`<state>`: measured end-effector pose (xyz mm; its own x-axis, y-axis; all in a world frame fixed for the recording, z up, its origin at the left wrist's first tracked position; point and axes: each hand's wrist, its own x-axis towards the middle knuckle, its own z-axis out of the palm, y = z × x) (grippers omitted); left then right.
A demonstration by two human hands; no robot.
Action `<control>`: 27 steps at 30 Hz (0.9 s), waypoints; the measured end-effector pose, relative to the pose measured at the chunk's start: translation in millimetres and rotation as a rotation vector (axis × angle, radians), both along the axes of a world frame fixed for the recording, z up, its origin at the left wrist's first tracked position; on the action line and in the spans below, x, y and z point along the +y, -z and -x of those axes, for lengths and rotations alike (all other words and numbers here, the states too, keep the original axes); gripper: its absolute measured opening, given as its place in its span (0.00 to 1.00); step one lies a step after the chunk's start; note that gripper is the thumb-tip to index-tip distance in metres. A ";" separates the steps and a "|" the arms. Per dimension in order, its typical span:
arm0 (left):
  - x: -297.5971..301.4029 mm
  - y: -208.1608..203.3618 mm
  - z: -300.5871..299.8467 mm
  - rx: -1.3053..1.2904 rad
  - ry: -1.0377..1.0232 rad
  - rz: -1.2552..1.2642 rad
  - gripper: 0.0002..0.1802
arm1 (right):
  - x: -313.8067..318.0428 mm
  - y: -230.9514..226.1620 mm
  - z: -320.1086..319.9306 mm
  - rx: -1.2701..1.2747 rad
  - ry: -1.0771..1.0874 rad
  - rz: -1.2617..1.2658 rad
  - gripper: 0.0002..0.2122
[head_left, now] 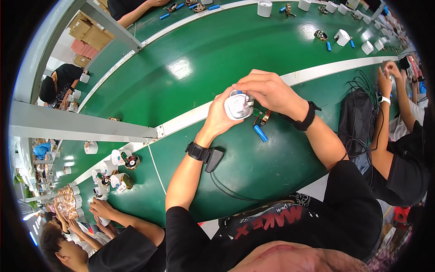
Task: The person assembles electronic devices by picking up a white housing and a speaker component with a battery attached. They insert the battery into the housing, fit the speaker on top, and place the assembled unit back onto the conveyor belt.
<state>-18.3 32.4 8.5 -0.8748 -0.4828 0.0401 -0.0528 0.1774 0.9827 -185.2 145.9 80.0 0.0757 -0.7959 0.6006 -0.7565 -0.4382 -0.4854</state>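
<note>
My left hand (216,117) is closed round a white rounded plastic housing (239,107), held above the bench edge. My right hand (272,93) reaches over the housing's top and right side, its fingers bent together at the opening; what they pinch there is hidden. A bit of blue and a small metallic part show under these fingers. Beside the housing, below my right hand, are a green circuit board with a copper-coloured ring (263,118) and a blue cylindrical battery (260,133). Whether these parts are wired to the housing, I cannot tell.
White housings with exposed parts (120,167) stand on the green bench to the left. A grey metal post and beam (86,122) cross at left. More housings and blue batteries (329,46) sit on the far belt. A black mesh bag (355,120) with cables lies right. Co-workers sit on both sides.
</note>
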 end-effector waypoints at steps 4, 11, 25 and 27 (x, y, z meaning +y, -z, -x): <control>-2.0 4.5 3.4 0.022 0.006 0.149 0.44 | -0.8 -0.7 -0.7 0.039 -0.009 0.004 0.13; -3.6 0.7 1.4 -0.009 0.063 0.239 0.43 | -0.8 -4.4 1.6 0.015 -0.025 -0.044 0.13; 3.3 -13.9 0.5 0.117 0.057 0.219 0.42 | 8.9 -5.6 -10.1 0.003 0.036 -0.105 0.12; 3.6 -9.8 0.5 0.083 0.019 0.318 0.42 | 9.6 -5.4 -9.4 0.019 0.037 -0.074 0.13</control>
<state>-18.8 36.0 18.3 -0.8709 -0.4183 0.2579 0.0315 0.4762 0.8788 -175.8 155.5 85.3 0.0561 -0.8407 0.5387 -0.7810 -0.3731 -0.5009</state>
